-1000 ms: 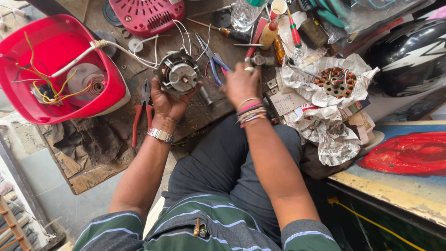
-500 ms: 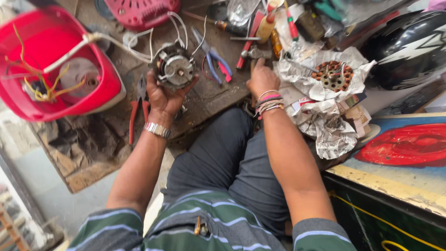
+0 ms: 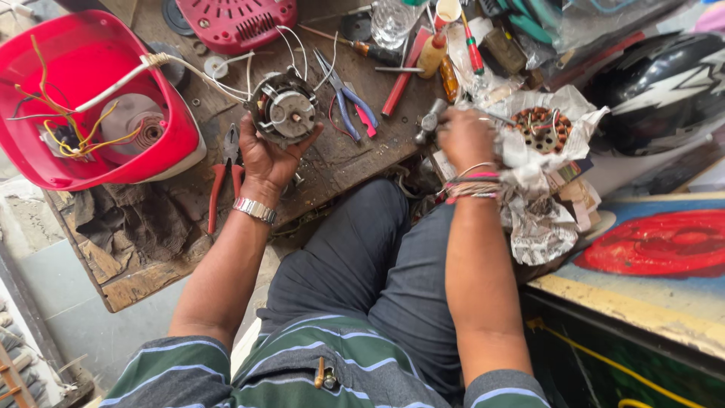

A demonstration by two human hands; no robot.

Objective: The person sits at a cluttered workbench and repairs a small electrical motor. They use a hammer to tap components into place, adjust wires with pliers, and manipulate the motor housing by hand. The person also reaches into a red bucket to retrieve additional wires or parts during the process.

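Since a moment ago the right hand [image 3: 464, 136] has drawn back from the tools toward the crumpled foil [image 3: 540, 219], fingers closed around a small grey metal part [image 3: 429, 121]. The left hand [image 3: 268, 155] cups the round electric motor [image 3: 285, 113] above the wooden table [image 3: 136, 279], beside the red fan housing [image 3: 83, 60], with red-handled pliers [image 3: 223, 177] just beside the wrist.

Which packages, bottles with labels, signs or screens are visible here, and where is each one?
Small bottle: top centre of the bench, yellowish with a darker label.
Clear plastic bottle: top edge, left of the small bottle, transparent and crumpled.
Crumpled paper wrapping: beside the right hand, grey-white.
No signs or screens visible.
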